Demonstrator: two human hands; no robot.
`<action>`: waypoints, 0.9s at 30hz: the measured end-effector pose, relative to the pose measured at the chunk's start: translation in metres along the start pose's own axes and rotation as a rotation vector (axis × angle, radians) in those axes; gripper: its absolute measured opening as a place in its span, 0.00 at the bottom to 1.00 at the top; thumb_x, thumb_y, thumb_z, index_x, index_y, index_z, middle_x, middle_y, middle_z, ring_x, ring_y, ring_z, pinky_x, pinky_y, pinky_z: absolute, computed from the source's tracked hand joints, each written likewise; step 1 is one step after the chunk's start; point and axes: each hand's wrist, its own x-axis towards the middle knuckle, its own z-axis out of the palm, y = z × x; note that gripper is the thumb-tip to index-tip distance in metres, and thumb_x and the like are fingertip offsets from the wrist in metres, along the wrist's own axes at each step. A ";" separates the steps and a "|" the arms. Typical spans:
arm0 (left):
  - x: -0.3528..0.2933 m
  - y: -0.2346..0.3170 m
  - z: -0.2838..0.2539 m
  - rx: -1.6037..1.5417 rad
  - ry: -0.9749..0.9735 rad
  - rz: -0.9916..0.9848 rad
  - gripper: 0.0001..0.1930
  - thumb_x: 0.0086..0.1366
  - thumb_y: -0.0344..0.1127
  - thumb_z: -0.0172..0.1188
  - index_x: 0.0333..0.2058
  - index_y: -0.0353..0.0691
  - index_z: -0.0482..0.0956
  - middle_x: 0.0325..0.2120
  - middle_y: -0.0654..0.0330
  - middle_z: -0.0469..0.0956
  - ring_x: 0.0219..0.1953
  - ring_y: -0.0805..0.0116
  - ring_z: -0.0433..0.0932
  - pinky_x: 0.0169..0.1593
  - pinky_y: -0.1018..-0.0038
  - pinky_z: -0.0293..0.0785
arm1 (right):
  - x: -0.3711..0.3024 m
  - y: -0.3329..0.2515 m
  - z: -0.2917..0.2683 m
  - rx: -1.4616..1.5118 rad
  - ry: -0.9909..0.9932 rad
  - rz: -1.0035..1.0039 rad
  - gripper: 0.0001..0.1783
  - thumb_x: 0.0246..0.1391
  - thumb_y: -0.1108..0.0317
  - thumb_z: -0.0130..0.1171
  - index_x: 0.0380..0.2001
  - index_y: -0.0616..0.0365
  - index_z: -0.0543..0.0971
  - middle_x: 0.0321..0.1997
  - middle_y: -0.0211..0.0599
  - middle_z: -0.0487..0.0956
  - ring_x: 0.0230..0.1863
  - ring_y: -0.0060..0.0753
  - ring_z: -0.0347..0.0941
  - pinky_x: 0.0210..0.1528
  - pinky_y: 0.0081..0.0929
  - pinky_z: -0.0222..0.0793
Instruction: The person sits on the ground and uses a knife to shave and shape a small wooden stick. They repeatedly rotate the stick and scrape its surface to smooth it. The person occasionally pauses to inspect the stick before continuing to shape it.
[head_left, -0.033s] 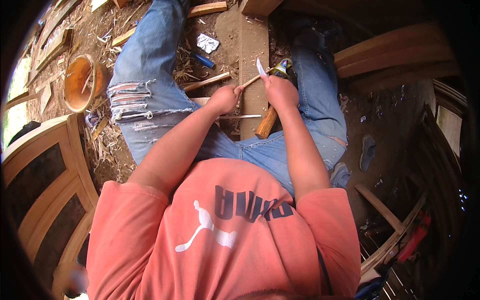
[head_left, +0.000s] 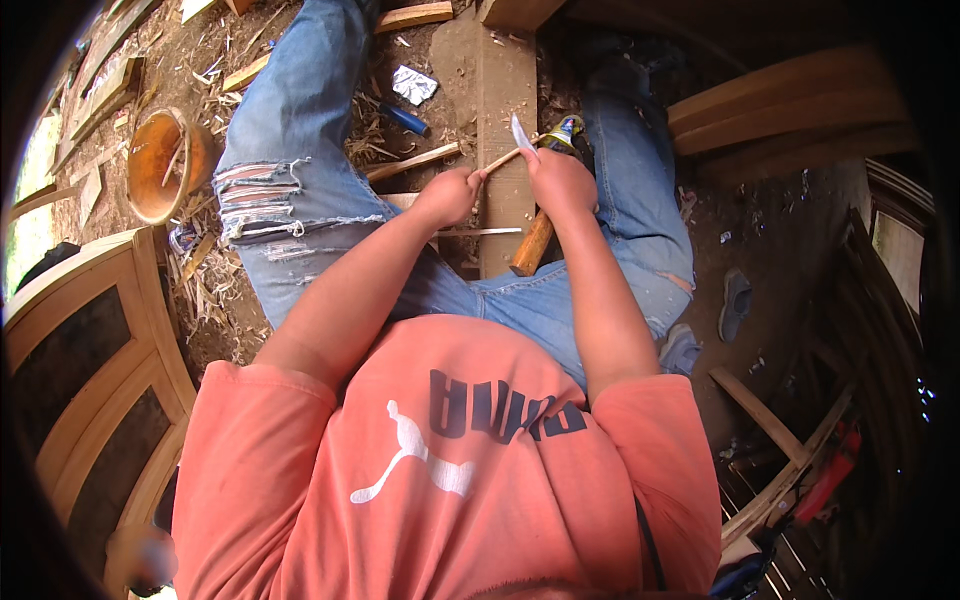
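Observation:
My left hand (head_left: pixel 452 195) is closed around one end of a thin wooden stick (head_left: pixel 501 161), which slants up toward my right hand. My right hand (head_left: pixel 563 187) grips a knife; its pale blade (head_left: pixel 522 134) points up and away and crosses the stick's far end. The knife's handle is hidden in my fist. Both hands are over a wooden plank (head_left: pixel 508 90) between my legs, with small shavings on it. Beneath my right wrist lies a thick wooden handle (head_left: pixel 533 246), its other end covered. Just beyond that hand is a yellow and dark object (head_left: pixel 566 130) I cannot make out.
A thin pale strip (head_left: pixel 490 232) lies across the plank. A blue cylindrical thing (head_left: pixel 405 119), crumpled white wrapper (head_left: pixel 415 85) and wood scraps (head_left: pixel 413 162) lie left of the plank. An orange bucket (head_left: pixel 168 168) and framed wooden panel (head_left: pixel 147 330) stand farther left. Heavy timber (head_left: pixel 790 100) is at right.

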 end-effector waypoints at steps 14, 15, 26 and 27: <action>0.004 -0.003 0.004 -0.004 -0.003 0.038 0.28 0.81 0.54 0.45 0.45 0.32 0.82 0.42 0.35 0.83 0.50 0.33 0.80 0.55 0.49 0.74 | -0.003 0.000 0.001 -0.050 0.028 -0.050 0.29 0.73 0.40 0.47 0.38 0.49 0.87 0.37 0.48 0.87 0.39 0.58 0.85 0.39 0.56 0.78; 0.004 -0.004 0.005 -0.006 0.003 0.030 0.27 0.81 0.54 0.46 0.45 0.32 0.82 0.42 0.36 0.83 0.49 0.35 0.81 0.55 0.50 0.74 | 0.001 0.002 -0.001 -0.043 0.038 -0.030 0.29 0.73 0.40 0.47 0.38 0.49 0.87 0.37 0.48 0.87 0.39 0.58 0.85 0.38 0.55 0.78; 0.001 0.001 0.005 -0.033 0.059 0.069 0.27 0.81 0.53 0.45 0.42 0.32 0.82 0.42 0.34 0.83 0.50 0.32 0.80 0.54 0.47 0.74 | -0.014 -0.016 -0.002 -0.076 0.008 -0.084 0.29 0.73 0.40 0.47 0.38 0.49 0.88 0.37 0.47 0.88 0.40 0.56 0.86 0.40 0.55 0.79; 0.003 0.000 0.006 -0.048 0.067 0.072 0.27 0.81 0.53 0.45 0.42 0.32 0.82 0.42 0.34 0.83 0.50 0.32 0.79 0.54 0.47 0.74 | -0.015 -0.019 -0.006 -0.087 0.014 -0.052 0.29 0.73 0.41 0.47 0.39 0.49 0.89 0.38 0.46 0.88 0.40 0.55 0.86 0.41 0.54 0.80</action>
